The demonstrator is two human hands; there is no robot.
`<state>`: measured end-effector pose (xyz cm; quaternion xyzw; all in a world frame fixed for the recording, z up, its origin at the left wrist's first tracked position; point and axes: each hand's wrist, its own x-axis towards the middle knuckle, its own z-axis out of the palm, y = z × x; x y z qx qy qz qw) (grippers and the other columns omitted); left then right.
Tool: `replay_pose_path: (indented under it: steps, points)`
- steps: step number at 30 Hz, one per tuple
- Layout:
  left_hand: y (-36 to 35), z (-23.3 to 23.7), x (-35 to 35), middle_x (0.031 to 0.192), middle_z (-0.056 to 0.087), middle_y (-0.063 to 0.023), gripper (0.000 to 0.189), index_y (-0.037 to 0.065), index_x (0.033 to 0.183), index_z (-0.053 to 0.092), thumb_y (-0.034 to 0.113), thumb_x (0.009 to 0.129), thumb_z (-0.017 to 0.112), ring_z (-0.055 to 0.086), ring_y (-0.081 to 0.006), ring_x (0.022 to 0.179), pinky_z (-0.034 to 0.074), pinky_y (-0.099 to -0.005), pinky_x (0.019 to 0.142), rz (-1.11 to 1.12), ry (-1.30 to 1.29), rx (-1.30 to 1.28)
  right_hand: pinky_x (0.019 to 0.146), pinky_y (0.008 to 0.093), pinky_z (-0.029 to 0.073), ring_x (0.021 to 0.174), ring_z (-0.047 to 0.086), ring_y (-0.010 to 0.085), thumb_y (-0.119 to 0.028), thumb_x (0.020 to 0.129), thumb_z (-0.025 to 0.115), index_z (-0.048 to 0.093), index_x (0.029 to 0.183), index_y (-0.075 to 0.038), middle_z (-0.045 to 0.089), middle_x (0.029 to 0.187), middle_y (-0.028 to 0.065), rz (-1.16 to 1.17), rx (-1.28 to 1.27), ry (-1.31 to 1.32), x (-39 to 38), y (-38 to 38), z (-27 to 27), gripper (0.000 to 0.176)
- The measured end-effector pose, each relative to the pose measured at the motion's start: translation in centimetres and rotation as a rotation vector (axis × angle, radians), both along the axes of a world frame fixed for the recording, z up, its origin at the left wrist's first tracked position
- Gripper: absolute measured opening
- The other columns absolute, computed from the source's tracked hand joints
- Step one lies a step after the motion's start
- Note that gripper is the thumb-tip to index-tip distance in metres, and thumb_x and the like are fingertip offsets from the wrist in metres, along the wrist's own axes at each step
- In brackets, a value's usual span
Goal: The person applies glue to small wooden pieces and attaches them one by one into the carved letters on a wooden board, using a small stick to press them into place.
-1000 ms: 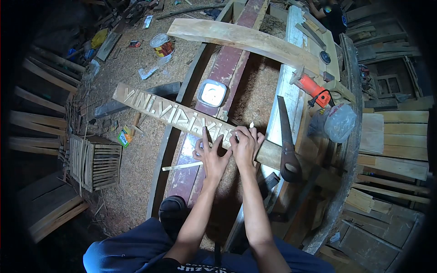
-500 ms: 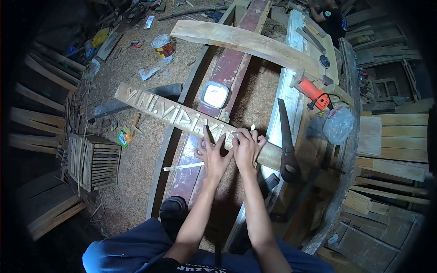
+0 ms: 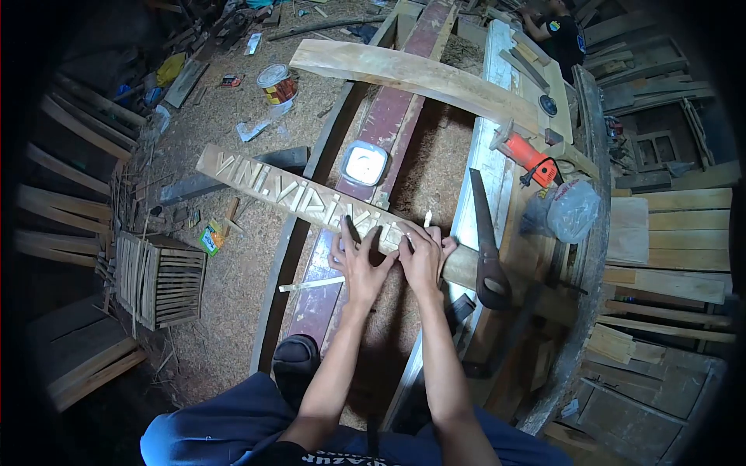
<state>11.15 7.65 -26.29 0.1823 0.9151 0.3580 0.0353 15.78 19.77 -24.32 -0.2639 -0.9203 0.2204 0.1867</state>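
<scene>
A long wooden board (image 3: 268, 189) lies slantwise across the bench, with raised pale letters (image 3: 311, 203) along its face. My left hand (image 3: 359, 268) rests on the board with its fingers spread over the last letters. Close beside it, my right hand (image 3: 422, 260) has its thumb and fingertips pressed together at the board's surface. A thin pale pointed stick (image 3: 428, 219) juts up between the right-hand fingers. What lies under the right fingertips is hidden. Just beyond the board sits a square tub of white paste (image 3: 364, 165). A thin wooden strip (image 3: 312, 285) lies left of my left wrist.
To the right, a handsaw (image 3: 485, 241) lies near a red power tool (image 3: 532, 158) and a plastic bag (image 3: 575, 211). A curved plank (image 3: 412, 70) spans the bench's far part. A can (image 3: 278, 85) and a slatted crate (image 3: 179, 279) stand left. Another person (image 3: 563, 39) is at the back right.
The left fingers have shifted slightly along the letters, with the index finger a little more bent. The right hand stays nearly in place; the whole view has drifted slightly.
</scene>
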Motion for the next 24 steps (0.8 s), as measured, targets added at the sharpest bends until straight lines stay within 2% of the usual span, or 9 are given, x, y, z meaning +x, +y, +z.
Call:
replay_pose_path:
  steps: [4,5,6,8,9,10,13,20,24]
  points:
    - [-0.7,0.0,-0.2,0.164,0.026,-0.0194,0.044,0.014,0.119,0.072,0.024,0.078,0.083,0.022,-0.0430,0.145,0.016,-0.0579,0.115,0.013,0.044,0.123,0.098,0.0414,0.032,0.105,0.059,0.0209,-0.013,0.084,0.069,0.074,0.112,-0.012,0.071,0.117,-0.0017,-0.030,-0.001,0.111,0.7,0.0,0.0,0.028]
    - [-0.9,0.0,0.1,0.160,0.036,-0.0177,0.037,0.014,0.117,0.072,0.020,0.082,0.080,0.026,-0.0411,0.146,0.017,-0.0558,0.116,0.023,0.085,0.116,0.098,0.0414,0.032,0.105,0.059,0.0209,-0.013,0.084,0.069,0.074,0.112,-0.012,0.071,0.117,-0.0017,-0.032,0.004,0.113,1.0,-0.1,0.0,0.028]
    - [-1.2,-0.4,0.1,0.160,0.036,-0.0177,0.037,0.014,0.117,0.072,0.020,0.082,0.080,0.026,-0.0411,0.146,0.017,-0.0558,0.116,0.021,0.089,0.121,0.098,0.0413,0.033,0.106,0.059,0.0211,-0.013,0.085,0.069,0.074,0.111,-0.012,0.071,0.117,-0.0011,-0.086,0.005,0.127,1.4,-0.5,0.1,0.026]
    - [-2.1,-1.4,0.2,0.154,0.045,-0.0144,0.030,0.014,0.113,0.073,0.017,0.083,0.077,0.032,-0.0385,0.146,0.019,-0.0551,0.115,-0.063,0.108,0.201,0.099,0.0412,0.034,0.106,0.059,0.0214,-0.013,0.085,0.069,0.074,0.110,-0.012,0.071,0.117,-0.0004,-0.145,0.009,0.146,2.3,-1.3,-0.1,0.025]
    - [-2.5,-1.5,0.5,0.143,0.058,-0.0133,0.025,0.011,0.108,0.074,0.013,0.083,0.074,0.041,-0.0358,0.142,0.024,-0.0523,0.115,-0.074,0.131,0.228,0.099,0.0415,0.034,0.106,0.059,0.0217,-0.014,0.085,0.069,0.074,0.110,-0.012,0.070,0.117,0.0000,-0.170,0.029,0.156,2.7,-1.8,-0.3,0.025]
    - [-2.9,-1.6,0.8,0.143,0.058,-0.0133,0.025,0.011,0.108,0.074,0.013,0.083,0.074,0.041,-0.0358,0.142,0.024,-0.0523,0.115,-0.080,0.138,0.232,0.099,0.0418,0.035,0.106,0.059,0.0219,-0.014,0.085,0.070,0.074,0.109,-0.012,0.070,0.117,0.0004,-0.194,0.047,0.166,3.1,-2.3,-0.6,0.025]
    - [-3.9,-1.9,1.7,0.128,0.068,-0.0124,0.021,0.005,0.105,0.073,0.008,0.085,0.069,0.053,-0.0338,0.132,0.034,-0.0467,0.111,-0.155,0.191,0.308,0.099,0.0425,0.035,0.109,0.058,0.0218,-0.015,0.084,0.071,0.073,0.109,-0.011,0.068,0.118,-0.0004,-0.193,0.056,0.152,4.0,-3.9,-0.8,0.025]
    - [-4.6,-2.4,3.1,0.134,0.064,-0.0126,0.028,0.006,0.114,0.070,0.005,0.087,0.064,0.050,-0.0358,0.130,0.034,-0.0466,0.111,-0.153,0.136,0.252,0.098,0.0446,0.036,0.114,0.056,0.0240,-0.017,0.086,0.069,0.072,0.111,-0.010,0.066,0.125,0.0031,-0.145,0.091,0.104,4.7,-6.0,-1.9,0.026]
    - [-4.7,-2.3,3.4,0.138,0.062,-0.0130,0.031,0.007,0.117,0.069,0.006,0.086,0.064,0.048,-0.0370,0.131,0.034,-0.0473,0.111,-0.180,0.136,0.214,0.098,0.0452,0.035,0.115,0.055,0.0258,-0.017,0.086,0.069,0.073,0.110,-0.009,0.066,0.121,0.0043,-0.126,0.057,0.101,4.8,-5.6,-2.4,0.025]
